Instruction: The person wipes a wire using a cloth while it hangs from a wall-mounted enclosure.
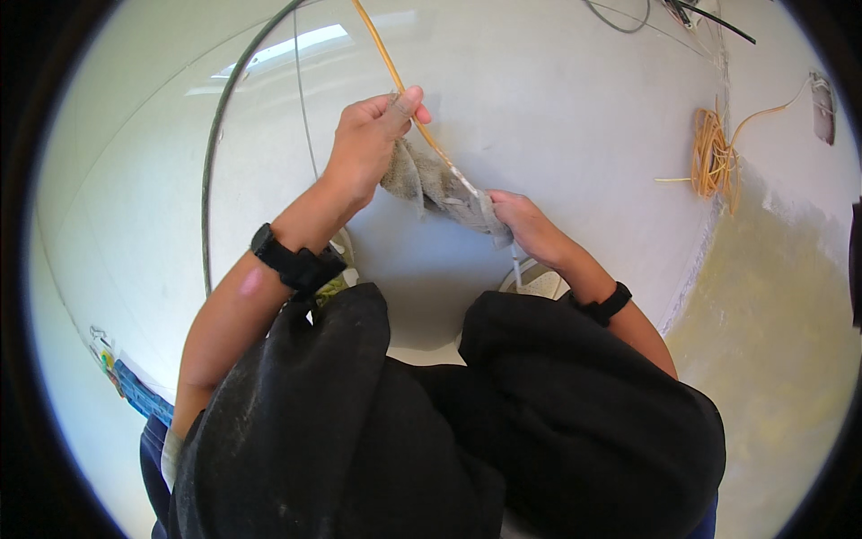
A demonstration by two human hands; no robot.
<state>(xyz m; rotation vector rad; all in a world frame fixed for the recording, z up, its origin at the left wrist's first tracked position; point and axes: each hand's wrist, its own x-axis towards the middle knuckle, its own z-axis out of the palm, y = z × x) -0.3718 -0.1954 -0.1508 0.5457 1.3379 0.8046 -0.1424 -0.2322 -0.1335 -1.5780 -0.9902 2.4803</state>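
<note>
My left hand [368, 144] is closed round a yellow cable [377, 40] and the top of a grimy grey cloth [431, 189], thumb on the cable. The cable runs down diagonally over the cloth and turns whitish lower down. My right hand [525, 225] is closed on the cloth's lower end, where it wraps round the whitish part of the cable; a short white length hangs below that hand. Some of my right fingers are hidden by the cloth.
My knees in dark trousers fill the bottom, shoes partly showing beyond them. A thick dark cable [213, 162] arcs at the left. A coil of yellow cable [709, 153] lies at right, near a wall recess [822, 108]. A blue object [139, 391] sits at lower left.
</note>
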